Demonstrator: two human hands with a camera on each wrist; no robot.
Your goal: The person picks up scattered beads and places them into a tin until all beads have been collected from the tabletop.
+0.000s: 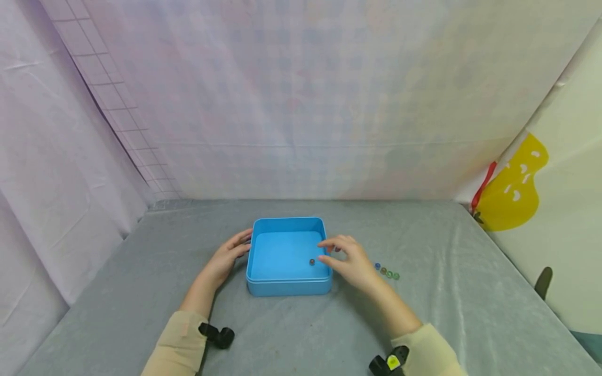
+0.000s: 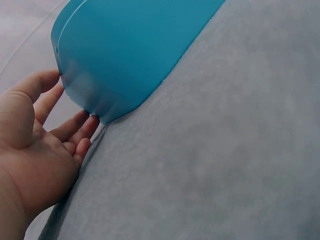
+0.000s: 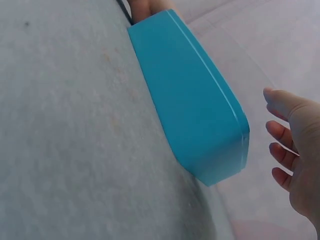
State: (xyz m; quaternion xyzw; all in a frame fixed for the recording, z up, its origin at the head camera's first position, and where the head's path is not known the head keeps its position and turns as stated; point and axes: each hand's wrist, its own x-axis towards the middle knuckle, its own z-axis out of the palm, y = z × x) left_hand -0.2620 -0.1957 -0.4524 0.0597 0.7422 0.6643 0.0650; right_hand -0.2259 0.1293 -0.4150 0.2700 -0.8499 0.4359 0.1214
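A square light-blue box [image 1: 289, 287], open at the top, rests on the grey cloth. My left hand [image 1: 229, 259] touches its left side with the fingertips, fingers loosely spread; the left wrist view shows them against the blue wall [image 2: 115, 55]. Over the box's right rim hovers my right hand [image 1: 350, 261], thumb and forefinger apart. A brown marble [image 1: 312, 262] appears inside the box just left of those fingertips; whether it is falling or lying there I cannot tell. A small dark spot shows beneath the right forefinger, too small to identify. In the right wrist view the fingers [image 3: 282, 102] are parted.
Several marbles [image 1: 387, 272], blue, brown and green, lie in a short row on the cloth right of my right hand. The grey-covered table [image 1: 188, 224] meets a pale curtain [image 1: 301, 104] behind. A yellow printed shape [image 1: 512, 193] marks the right-hand curtain.
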